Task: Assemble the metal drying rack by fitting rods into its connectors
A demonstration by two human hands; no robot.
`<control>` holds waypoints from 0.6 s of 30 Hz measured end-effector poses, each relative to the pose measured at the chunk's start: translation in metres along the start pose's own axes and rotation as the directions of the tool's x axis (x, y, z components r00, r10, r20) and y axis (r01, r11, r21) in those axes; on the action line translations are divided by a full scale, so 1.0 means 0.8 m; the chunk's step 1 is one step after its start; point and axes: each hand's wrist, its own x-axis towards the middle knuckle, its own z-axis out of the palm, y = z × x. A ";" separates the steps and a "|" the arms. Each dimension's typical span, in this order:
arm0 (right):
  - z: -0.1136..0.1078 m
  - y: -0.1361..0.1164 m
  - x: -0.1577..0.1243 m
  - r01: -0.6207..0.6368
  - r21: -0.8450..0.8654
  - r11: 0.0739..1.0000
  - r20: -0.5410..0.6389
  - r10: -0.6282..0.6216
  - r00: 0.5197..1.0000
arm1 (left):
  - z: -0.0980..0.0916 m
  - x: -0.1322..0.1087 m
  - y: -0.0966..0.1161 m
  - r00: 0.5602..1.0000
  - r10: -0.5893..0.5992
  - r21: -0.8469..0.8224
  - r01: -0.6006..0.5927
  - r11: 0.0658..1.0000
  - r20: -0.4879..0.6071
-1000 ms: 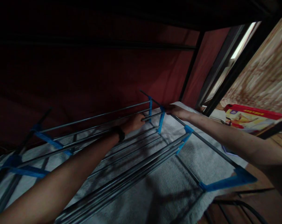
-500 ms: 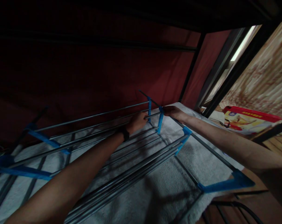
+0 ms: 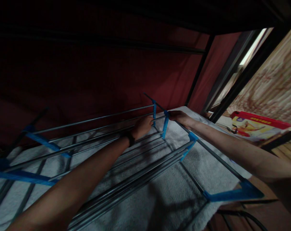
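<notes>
A rack of grey metal tubes and blue plastic connectors lies across a white fleecy cloth (image 3: 164, 195). My left hand (image 3: 143, 126), with a dark band at its wrist, is closed around a thin tube (image 3: 160, 118) near its right end. That end meets a blue connector (image 3: 165, 126). Just right of this connector, my right hand (image 3: 180, 116) wraps round the thicker side pole (image 3: 217, 156) of the rack; its fingertips are in shadow. Closer to me, a second blue connector (image 3: 189, 146) carries several parallel tubes (image 3: 140, 175). A larger blue corner piece (image 3: 234, 193) sits at the pole's near end.
A dark red wall (image 3: 116, 77) rises behind the rack. Black frame bars (image 3: 198, 73) stand at the right and overhead. A red and yellow box (image 3: 258, 123) lies beyond them, before a patterned curtain (image 3: 275, 80). A curved black rail (image 3: 246, 215) is at lower right.
Both hands keep their places on the rack, with only a very slight shift of the left hand. The view has moved a little.
</notes>
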 end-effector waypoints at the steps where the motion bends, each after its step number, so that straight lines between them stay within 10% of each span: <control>1: 0.000 0.001 0.000 0.000 0.011 1.000 0.004 0.000 1.000 | 0.000 0.000 0.000 1.000 0.005 0.000 -0.005 1.000 -0.003; 18: 0.000 -0.002 0.003 0.013 -0.061 0.998 -0.041 -0.016 0.999 | -0.006 -0.009 0.008 0.997 0.081 0.175 -0.080 0.981 0.001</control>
